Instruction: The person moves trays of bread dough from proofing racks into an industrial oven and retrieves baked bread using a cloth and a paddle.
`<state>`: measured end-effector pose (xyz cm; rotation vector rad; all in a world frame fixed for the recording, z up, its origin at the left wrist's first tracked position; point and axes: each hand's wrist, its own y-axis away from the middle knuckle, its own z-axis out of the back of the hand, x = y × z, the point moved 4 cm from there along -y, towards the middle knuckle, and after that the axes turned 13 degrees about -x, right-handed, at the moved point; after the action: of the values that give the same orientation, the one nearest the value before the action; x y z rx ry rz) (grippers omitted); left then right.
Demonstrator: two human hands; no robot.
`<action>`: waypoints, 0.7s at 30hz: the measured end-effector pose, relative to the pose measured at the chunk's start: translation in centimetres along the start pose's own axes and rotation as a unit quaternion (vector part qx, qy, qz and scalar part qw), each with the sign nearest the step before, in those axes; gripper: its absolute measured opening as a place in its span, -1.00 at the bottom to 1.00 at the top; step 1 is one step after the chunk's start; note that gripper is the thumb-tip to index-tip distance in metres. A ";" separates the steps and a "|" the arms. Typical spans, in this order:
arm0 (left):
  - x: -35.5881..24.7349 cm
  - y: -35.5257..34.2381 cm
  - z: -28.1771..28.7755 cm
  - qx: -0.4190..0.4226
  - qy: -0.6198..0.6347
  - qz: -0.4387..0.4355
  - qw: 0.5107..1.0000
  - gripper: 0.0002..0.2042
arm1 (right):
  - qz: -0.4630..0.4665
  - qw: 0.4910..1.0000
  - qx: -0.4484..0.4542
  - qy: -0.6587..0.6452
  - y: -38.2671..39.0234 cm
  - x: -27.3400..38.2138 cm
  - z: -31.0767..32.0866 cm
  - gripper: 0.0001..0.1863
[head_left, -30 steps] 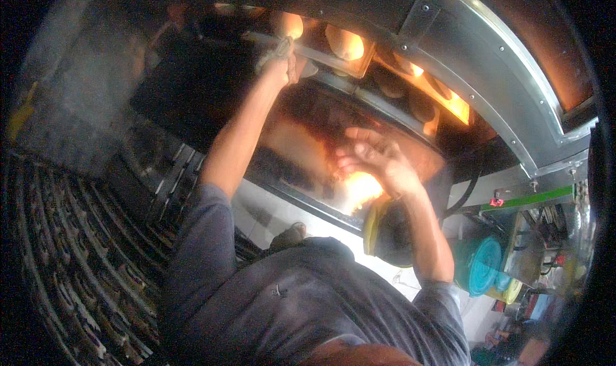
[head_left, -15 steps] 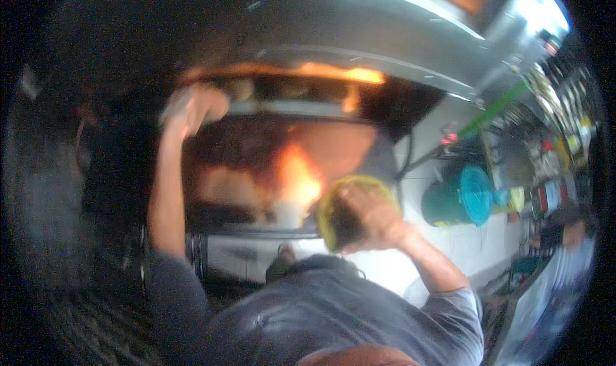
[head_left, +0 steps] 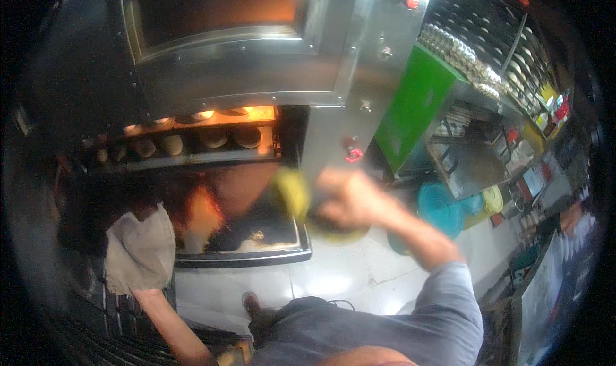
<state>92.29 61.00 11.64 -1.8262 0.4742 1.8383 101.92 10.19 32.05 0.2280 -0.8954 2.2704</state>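
Left hand (head_left: pixel 145 293) sits under the draped cloth (head_left: pixel 142 247), grip hidden! Right hand (head_left: pixel 353 199), a blur, is over the yellow-rimmed tub (head_left: pixel 294 196) beside the oven (head_left: pixel 224 90); holding or not, I can't tell.

Has the left grip (head_left: pixel 147 295) well away from the oven shelf (head_left: pixel 205 156) now, down at the lower left and mostly hidden beneath the cloth (head_left: pixel 142 247). Shows that cloth spread wide rather than bunched small. Puts the right grip (head_left: pixel 350 196) to the right of the lower panel (head_left: pixel 247 180), blurred, with fingers seemingly curled instead of spread as a second ago. Includes a blurred yellow item (head_left: pixel 292 196) just left of it; cannot tell if held. Gives a dimmer, redder glow (head_left: pixel 202 215) than the earlier near-white flare. Looks farther right, taking in a broad green panel (head_left: pixel 417 109) rather than a narrow strip.
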 end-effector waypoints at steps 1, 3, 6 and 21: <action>0.3 2.3 0.0 -0.007 -0.007 0.005 1.000 -0.72 | 0.025 0.994 -0.041 0.094 -1.8 -1.4 4.3 -0.66; 0.2 6.3 -0.6 -0.014 -0.013 0.011 1.000 -0.71 | 0.165 0.954 -0.187 0.168 -5.5 -2.1 13.3 -0.61; -0.1 10.7 -4.0 0.003 -0.012 0.011 1.000 -0.70 | 0.174 0.862 -0.265 0.395 -9.6 -4.2 22.3 -0.61; -5.4 21.4 -4.6 0.000 -0.030 -0.053 0.998 -0.65 | 0.100 0.853 -0.196 0.474 -11.7 -6.0 25.6 -0.55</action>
<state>83.63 40.40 14.65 -1.7564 0.3490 1.8159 112.05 -3.57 55.19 -1.1197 -0.7981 1.9161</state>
